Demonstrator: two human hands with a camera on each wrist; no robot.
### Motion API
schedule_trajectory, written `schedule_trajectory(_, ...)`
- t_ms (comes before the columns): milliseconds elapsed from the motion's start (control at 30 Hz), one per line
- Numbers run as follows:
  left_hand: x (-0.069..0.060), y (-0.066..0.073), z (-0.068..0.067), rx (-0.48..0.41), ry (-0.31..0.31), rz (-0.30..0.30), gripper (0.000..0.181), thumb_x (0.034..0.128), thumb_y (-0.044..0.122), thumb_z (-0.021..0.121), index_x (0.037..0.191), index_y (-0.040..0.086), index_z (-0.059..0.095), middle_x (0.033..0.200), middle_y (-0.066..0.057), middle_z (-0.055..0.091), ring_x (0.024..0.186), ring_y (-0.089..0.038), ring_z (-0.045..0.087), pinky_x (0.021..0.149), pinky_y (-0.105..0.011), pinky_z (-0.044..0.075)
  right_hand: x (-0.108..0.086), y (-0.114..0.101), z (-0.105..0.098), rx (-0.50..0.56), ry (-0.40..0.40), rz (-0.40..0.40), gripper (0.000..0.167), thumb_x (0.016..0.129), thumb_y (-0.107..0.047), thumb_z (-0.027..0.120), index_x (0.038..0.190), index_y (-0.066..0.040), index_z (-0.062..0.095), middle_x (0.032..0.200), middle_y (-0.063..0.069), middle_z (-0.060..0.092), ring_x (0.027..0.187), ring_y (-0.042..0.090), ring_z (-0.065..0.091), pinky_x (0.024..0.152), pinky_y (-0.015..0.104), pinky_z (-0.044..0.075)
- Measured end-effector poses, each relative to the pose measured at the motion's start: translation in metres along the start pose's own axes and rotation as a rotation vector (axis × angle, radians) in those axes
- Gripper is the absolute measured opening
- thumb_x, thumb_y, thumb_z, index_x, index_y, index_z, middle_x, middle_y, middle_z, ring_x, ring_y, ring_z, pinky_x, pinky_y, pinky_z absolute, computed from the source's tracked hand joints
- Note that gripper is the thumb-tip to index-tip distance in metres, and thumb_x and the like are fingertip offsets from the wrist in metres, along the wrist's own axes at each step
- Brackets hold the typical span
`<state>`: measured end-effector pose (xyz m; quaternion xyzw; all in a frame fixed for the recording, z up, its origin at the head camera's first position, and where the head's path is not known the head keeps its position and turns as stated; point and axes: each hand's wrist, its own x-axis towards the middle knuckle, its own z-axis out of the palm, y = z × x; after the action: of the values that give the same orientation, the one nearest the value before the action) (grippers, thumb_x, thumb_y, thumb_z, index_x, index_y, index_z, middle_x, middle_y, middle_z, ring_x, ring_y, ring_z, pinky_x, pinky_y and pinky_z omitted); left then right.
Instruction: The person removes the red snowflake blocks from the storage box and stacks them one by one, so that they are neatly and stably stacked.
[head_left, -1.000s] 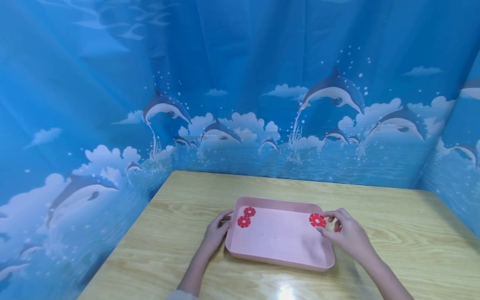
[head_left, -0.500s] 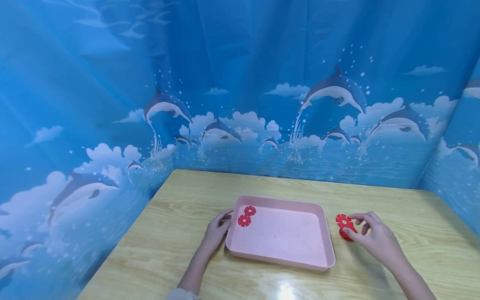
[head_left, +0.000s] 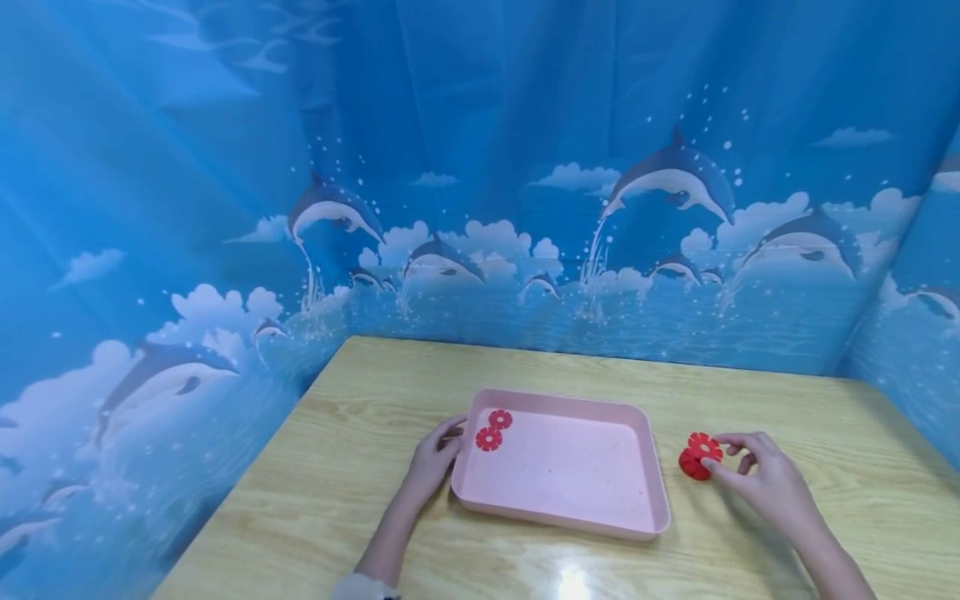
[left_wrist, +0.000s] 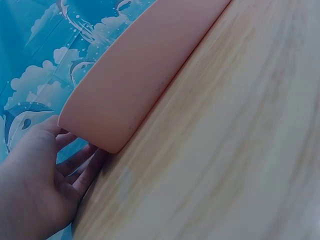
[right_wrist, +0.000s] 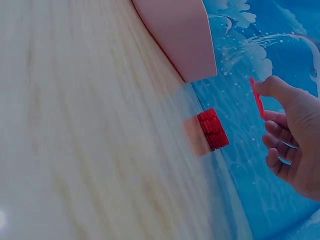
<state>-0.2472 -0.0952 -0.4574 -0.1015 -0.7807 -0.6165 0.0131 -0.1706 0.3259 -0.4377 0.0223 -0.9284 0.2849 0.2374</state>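
Observation:
My right hand pinches a red, notched plastic disc with a hole in its centre between thumb and forefinger. In the right wrist view that disc is edge-on, above and apart from a short stack of red discs on the table. The head view shows the stack partly covered by the held disc. My left hand rests its relaxed fingers against the left wall of a shallow pink tray. Two red discs lie touching in the tray's far left corner.
The wooden table carries the tray near its middle. A blue curtain printed with dolphins hangs behind the table and along both sides. The tray's right wall stands between its floor and the stack.
My right hand has moved right, from over the tray's right edge to above the stack, carrying the red disc with it. The left hand and the tray stay nearly still.

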Motion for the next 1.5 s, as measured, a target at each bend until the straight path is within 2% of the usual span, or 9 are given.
schedule_trajectory(133,-0.003,0.007,0.0,-0.003,-0.004,0.003,0.036,0.0903,0.004,0.052,0.124,-0.008,0.05,0.111,-0.029,0.054,0.103,-0.041,0.052,0.086,-0.046,0.047,0.0,0.005,0.002,-0.01,0.01,-0.007,0.034,0.072,-0.019,0.078,0.099,-0.002,0.064,0.086,0.003,0.051,0.062,0.006,0.045,0.049,0.023,0.035)
schedule_trajectory(367,0.007,-0.02,-0.001,0.015,0.0,-0.006,0.038,0.0908,0.014,0.055,0.126,0.0,0.052,0.113,-0.021,0.056,0.104,-0.035,0.053,0.086,-0.041,0.048,0.0,0.013,0.007,-0.031,-0.027,0.006,0.035,0.074,-0.021,0.077,0.101,-0.002,0.064,0.087,0.003,0.052,0.063,0.006,0.045,0.048,0.024,0.035)
schedule_trajectory(533,0.009,-0.026,0.0,0.012,0.007,-0.02,0.038,0.0899,0.015,0.055,0.126,0.002,0.053,0.113,-0.02,0.057,0.104,-0.034,0.053,0.087,-0.041,0.048,-0.002,0.017,0.013,-0.052,-0.054,0.019,0.035,0.075,-0.022,0.076,0.101,-0.002,0.064,0.087,0.003,0.051,0.062,0.005,0.044,0.048,0.024,0.036)
schedule_trajectory(633,0.008,-0.022,0.0,0.017,0.001,-0.013,0.038,0.0901,0.013,0.055,0.126,0.0,0.052,0.112,-0.021,0.057,0.103,-0.035,0.053,0.086,-0.041,0.048,-0.004,0.018,0.014,-0.056,-0.05,0.01,0.035,0.074,-0.02,0.077,0.1,-0.002,0.064,0.085,0.002,0.051,0.062,0.004,0.044,0.047,0.024,0.036)
schedule_trajectory(867,-0.005,0.012,-0.001,0.004,-0.009,-0.022,0.036,0.0912,0.006,0.051,0.125,-0.008,0.049,0.113,-0.028,0.054,0.104,-0.04,0.051,0.088,-0.045,0.046,-0.004,0.02,0.016,-0.067,-0.052,-0.005,0.034,0.073,-0.019,0.077,0.099,0.0,0.064,0.082,0.001,0.05,0.061,0.005,0.043,0.047,0.023,0.036)
schedule_trajectory(933,-0.005,0.013,-0.001,0.01,-0.012,-0.016,0.036,0.0912,0.005,0.051,0.125,-0.009,0.049,0.113,-0.028,0.053,0.104,-0.04,0.051,0.088,-0.044,0.047,-0.005,0.021,0.017,-0.071,-0.058,-0.004,0.035,0.073,-0.019,0.077,0.099,0.0,0.064,0.082,0.001,0.05,0.062,0.005,0.043,0.047,0.023,0.036)
schedule_trajectory(1200,0.007,-0.02,0.0,-0.009,-0.011,-0.023,0.039,0.0911,0.013,0.054,0.127,-0.002,0.051,0.113,-0.022,0.056,0.103,-0.035,0.053,0.085,-0.039,0.049,-0.006,0.025,0.019,-0.082,-0.078,0.014,0.036,0.074,-0.021,0.077,0.101,0.0,0.064,0.082,0.001,0.049,0.063,0.008,0.044,0.048,0.024,0.037)
schedule_trajectory(1333,0.009,-0.026,0.001,0.003,-0.001,-0.015,0.039,0.091,0.016,0.055,0.127,0.001,0.052,0.113,-0.02,0.056,0.103,-0.033,0.054,0.085,-0.038,0.049,-0.006,0.026,0.02,-0.08,-0.075,0.01,0.036,0.074,-0.021,0.077,0.101,0.0,0.065,0.081,0.001,0.049,0.062,0.007,0.044,0.047,0.024,0.037)
schedule_trajectory(1500,0.009,-0.024,0.0,0.003,-0.004,-0.016,0.039,0.0912,0.015,0.055,0.126,0.0,0.052,0.113,-0.021,0.056,0.103,-0.034,0.053,0.086,-0.039,0.049,-0.006,0.026,0.02,-0.076,-0.075,0.009,0.037,0.073,-0.02,0.077,0.101,0.001,0.065,0.081,0.001,0.049,0.062,0.006,0.044,0.047,0.023,0.036)
